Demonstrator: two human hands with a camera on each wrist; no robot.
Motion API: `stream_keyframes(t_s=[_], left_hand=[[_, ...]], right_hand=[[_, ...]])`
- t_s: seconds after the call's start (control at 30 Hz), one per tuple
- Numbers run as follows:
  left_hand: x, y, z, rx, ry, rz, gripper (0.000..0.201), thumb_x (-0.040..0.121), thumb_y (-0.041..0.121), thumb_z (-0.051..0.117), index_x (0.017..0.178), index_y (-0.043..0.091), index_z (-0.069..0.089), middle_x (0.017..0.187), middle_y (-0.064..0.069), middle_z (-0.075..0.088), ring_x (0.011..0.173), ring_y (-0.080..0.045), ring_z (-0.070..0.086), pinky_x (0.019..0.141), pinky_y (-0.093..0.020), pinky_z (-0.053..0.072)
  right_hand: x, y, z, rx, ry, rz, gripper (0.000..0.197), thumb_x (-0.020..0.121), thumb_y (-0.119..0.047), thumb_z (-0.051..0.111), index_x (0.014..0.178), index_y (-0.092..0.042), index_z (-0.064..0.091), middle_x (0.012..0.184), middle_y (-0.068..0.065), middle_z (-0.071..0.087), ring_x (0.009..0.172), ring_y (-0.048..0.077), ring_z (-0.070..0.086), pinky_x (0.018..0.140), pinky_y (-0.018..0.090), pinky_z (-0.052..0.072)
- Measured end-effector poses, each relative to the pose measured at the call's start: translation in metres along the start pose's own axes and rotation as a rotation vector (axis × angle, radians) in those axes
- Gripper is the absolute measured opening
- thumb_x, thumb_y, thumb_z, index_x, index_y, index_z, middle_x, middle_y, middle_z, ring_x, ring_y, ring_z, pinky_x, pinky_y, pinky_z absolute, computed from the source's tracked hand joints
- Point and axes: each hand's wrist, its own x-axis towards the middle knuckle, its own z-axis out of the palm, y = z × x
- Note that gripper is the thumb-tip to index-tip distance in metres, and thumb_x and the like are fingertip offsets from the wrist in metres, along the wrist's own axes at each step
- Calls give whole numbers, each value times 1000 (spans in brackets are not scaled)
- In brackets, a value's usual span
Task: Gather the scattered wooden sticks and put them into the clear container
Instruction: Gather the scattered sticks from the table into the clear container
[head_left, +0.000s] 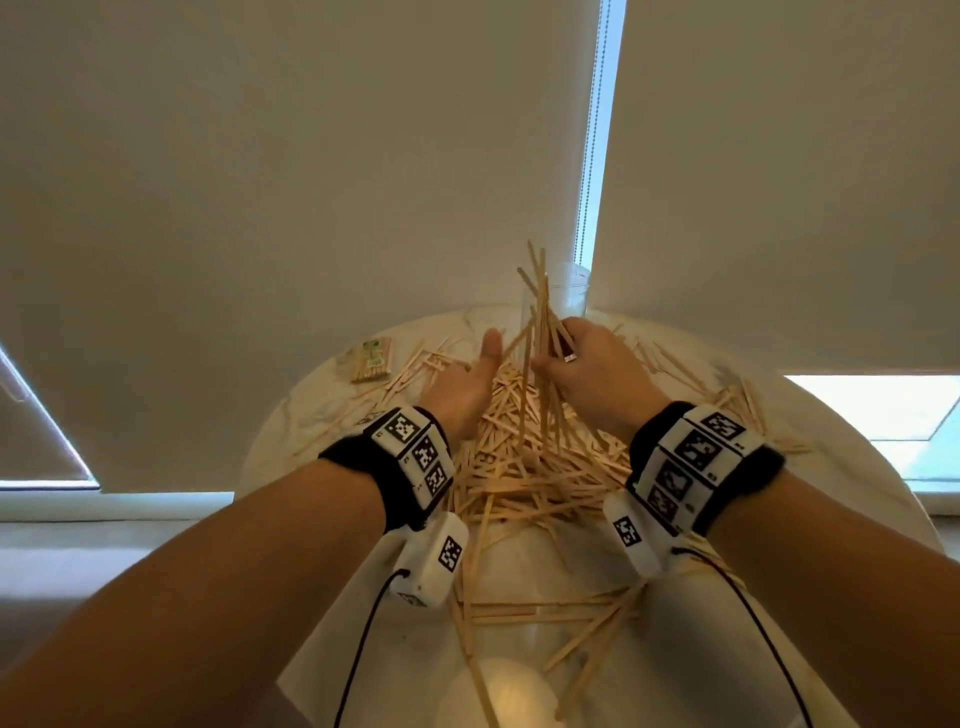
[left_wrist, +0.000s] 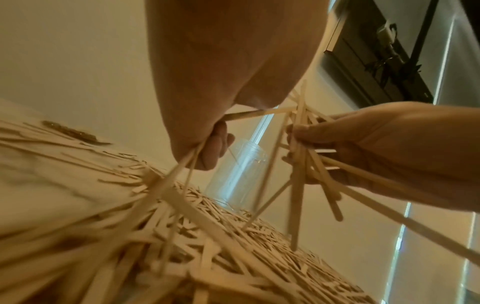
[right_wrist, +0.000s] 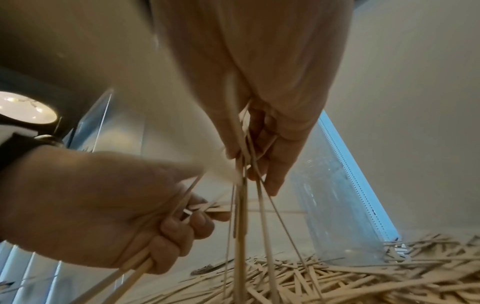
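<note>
The right grip (head_left: 582, 364) is clenching a loose, splayed bundle of sticks (head_left: 540, 312) near the jar (head_left: 571, 291); the left grip (right_wrist: 109, 207) is pinching a few more. Splayed ends are risking snagging the rim and spilling. One jar, one packet (head_left: 371, 358), sticks on the counter (head_left: 649, 649) past counting.

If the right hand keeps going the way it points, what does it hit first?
Likely the clear container, standing just beyond the right hand, which grips a bundle of sticks. The sticks' tips would probably touch it first; depth is unclear.

Pale wooden sticks (head_left: 524, 467) heaped around upright clear container (head_left: 569, 291), a bundle lifted
</note>
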Motion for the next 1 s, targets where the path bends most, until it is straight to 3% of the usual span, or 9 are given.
stream_keyframes(t_s=[0.07, 0.2, 0.37, 0.43, 0.53, 0.67, 0.8, 0.93, 1.0], left_hand=[[-5, 3, 3, 77, -79, 93, 120, 55, 104, 20, 116, 10, 61, 64, -13, 54, 55, -16, 47, 54, -29, 42], [-10, 9, 10, 109, -141, 216, 96, 78, 88, 22, 105, 7, 65, 83, -2, 65, 65, -13, 55, 57, -26, 42], [-2, 10, 16, 15, -173, 151, 111, 60, 101, 27, 122, 15, 62, 115, -17, 66, 104, -33, 64, 96, -52, 49], [5, 7, 17, -61, -150, 129, 106, 63, 99, 32, 120, 16, 64, 114, -21, 66, 96, -33, 66, 91, -53, 51], [22, 0, 11, -44, -28, 121, 69, 94, 65, 33, 111, 8, 68, 84, -9, 69, 74, -21, 63, 80, -36, 51], [33, -5, 7, 39, 64, 109, 47, 100, 41, 36, 113, 4, 63, 97, -13, 71, 87, -30, 69, 82, -46, 57], [28, 1, 11, 114, 73, 178, 42, 105, 38, 35, 110, 6, 62, 89, -8, 70, 67, -19, 62, 58, -29, 47], [15, 3, 6, 143, 26, 265, 37, 106, 37, 36, 92, 14, 61, 73, 2, 63, 58, -13, 54, 57, -28, 39], [8, 3, 3, 150, -48, 303, 37, 106, 34, 37, 79, 17, 56, 65, 6, 56, 52, -10, 48, 56, -27, 38]], right_hand=[[4, -2, 5, -4, -23, -24, 11, 96, -30, 62, 101, -19, 64, 86, -3, 69, 76, 12, 67, 59, 21, 45], [12, -4, 14, 14, -26, -53, 10, 96, -20, 57, 103, -19, 64, 92, -3, 69, 82, 14, 66, 62, 21, 47], [13, -2, 21, 55, -113, -34, 18, 93, -7, 53, 104, -11, 67, 90, 4, 71, 83, 19, 69, 67, 27, 56], [11, -2, 25, 52, -156, -51, 21, 96, -8, 52, 111, -9, 66, 93, 4, 69, 86, 17, 66, 69, 19, 54], [3, -1, 27, 141, -234, -72, 40, 101, -15, 55, 141, -17, 50, 113, -2, 67, 94, 7, 63, 71, 6, 47], [-6, 2, 29, 146, -196, -135, 38, 97, -18, 64, 133, -21, 54, 116, -8, 68, 101, 0, 64, 87, 17, 54], [2, 6, 18, -217, 32, -251, 48, 96, -17, 58, 143, -22, 46, 140, 0, 44, 113, 15, 56, 98, 30, 50], [14, 7, 5, -825, -160, -355, 90, 89, -23, 62, 158, -37, 6, 166, -3, -10, 150, 29, 8, 116, 55, 21], [18, 8, 3, -977, -194, -379, 78, 94, -34, 59, 156, -39, 12, 167, -2, -1, 151, 27, 9, 115, 60, 20]])
